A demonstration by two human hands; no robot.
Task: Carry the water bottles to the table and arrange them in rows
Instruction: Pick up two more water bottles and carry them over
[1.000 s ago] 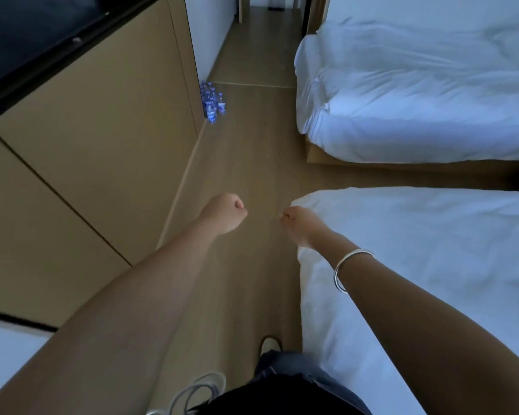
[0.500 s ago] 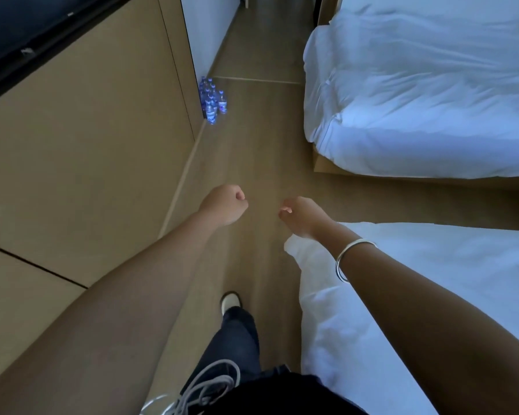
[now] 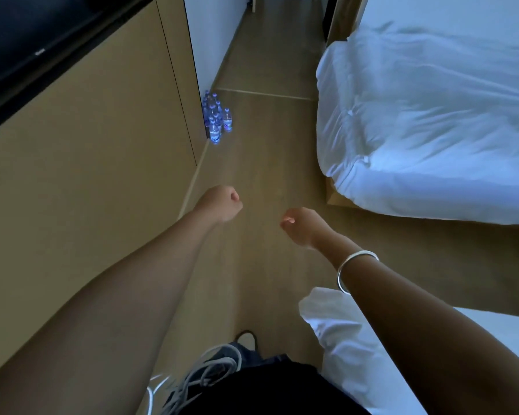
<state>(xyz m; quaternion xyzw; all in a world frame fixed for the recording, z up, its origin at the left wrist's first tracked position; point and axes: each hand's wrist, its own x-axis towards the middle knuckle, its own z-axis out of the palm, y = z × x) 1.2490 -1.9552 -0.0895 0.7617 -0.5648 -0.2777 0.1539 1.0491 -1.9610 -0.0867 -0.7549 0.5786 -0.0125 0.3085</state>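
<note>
Nearer now than a second ago, the water bottles (image 3: 216,118) are seen clustered on the floor at eleven o'clock; left hand (image 3: 222,203) and right hand (image 3: 301,224) are clenched, empty. Pickup is judged not yet begun.

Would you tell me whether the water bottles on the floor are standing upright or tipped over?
Upright: the water bottles stand clustered on the floor, caps pointing up.

1 view, head-worn, wide-angle: looks forward and down over my outstretched arms along the floor (image 3: 261,163); beds right, cabinet left, bottles far ahead.
</note>
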